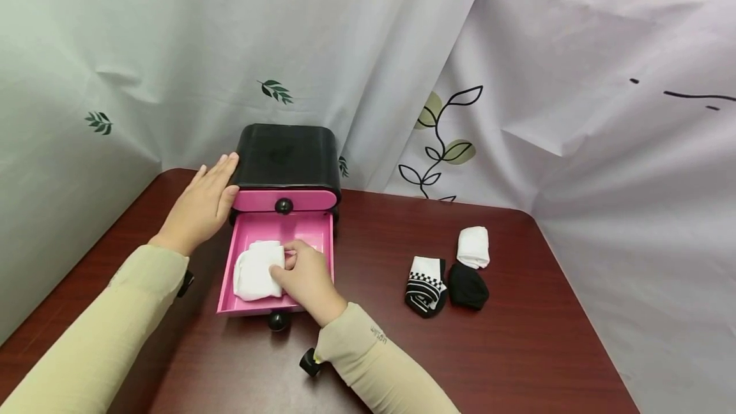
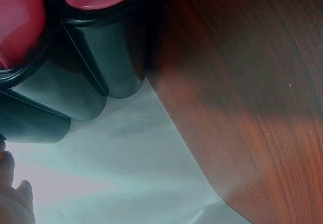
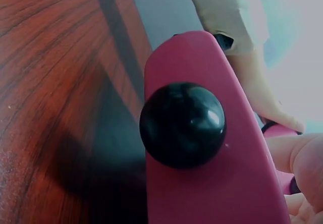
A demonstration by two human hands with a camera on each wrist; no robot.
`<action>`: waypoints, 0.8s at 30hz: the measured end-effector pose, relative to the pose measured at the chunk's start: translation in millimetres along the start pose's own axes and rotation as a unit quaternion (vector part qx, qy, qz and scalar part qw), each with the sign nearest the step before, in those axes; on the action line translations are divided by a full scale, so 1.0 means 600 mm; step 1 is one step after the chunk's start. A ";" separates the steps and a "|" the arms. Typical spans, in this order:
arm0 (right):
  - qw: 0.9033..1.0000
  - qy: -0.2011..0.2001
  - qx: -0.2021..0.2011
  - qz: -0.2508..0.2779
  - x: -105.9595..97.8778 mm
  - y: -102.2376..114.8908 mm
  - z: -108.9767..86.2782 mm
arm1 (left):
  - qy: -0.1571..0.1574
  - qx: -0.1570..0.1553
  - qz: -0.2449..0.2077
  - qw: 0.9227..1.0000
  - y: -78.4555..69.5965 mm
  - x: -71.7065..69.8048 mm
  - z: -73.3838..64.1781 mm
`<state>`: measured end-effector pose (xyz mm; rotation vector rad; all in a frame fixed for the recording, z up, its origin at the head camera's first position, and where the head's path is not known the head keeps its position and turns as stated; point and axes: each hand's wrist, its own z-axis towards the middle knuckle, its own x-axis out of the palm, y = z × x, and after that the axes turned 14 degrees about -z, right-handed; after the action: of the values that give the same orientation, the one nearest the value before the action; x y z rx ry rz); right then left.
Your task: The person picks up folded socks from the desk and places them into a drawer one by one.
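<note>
Pulled-out pink drawer (image 1: 313, 229) beneath the closed upper drawer (image 1: 255, 200) of a black cabinet (image 1: 287, 155), upper contents hidden. Inside, toward the left: folded white cloth (image 1: 255, 273) — pinched at its right edge by the right hand (image 1: 310, 280). Against the cabinet's left side: left hand (image 1: 201, 203), fingers straight, grip released. Farther right, on the table (image 1: 374, 273) — patterned bundle (image 1: 427, 286), black bundle (image 1: 468, 286), white bundle (image 1: 473, 246).
</note>
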<state>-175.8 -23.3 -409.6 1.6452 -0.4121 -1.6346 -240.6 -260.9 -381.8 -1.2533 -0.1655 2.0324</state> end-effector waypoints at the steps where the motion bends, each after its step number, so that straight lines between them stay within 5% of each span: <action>1: 1.000 0.001 -0.004 -0.008 0.000 0.001 -0.001 | -0.001 0.001 0.000 1.000 0.000 0.000 0.000; 17: 0.997 0.002 -0.031 -0.073 -0.003 0.009 -0.008 | 0.001 0.000 0.005 1.000 -0.001 0.002 0.001; 24: 0.999 0.004 -0.021 -0.049 -0.020 0.009 -0.015 | 0.001 -0.001 0.010 1.000 0.003 0.003 -0.001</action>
<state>-167.2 -15.7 -398.6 1.6640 -0.2939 -1.6961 -241.8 -261.5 -384.1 -1.2620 -0.1539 2.0483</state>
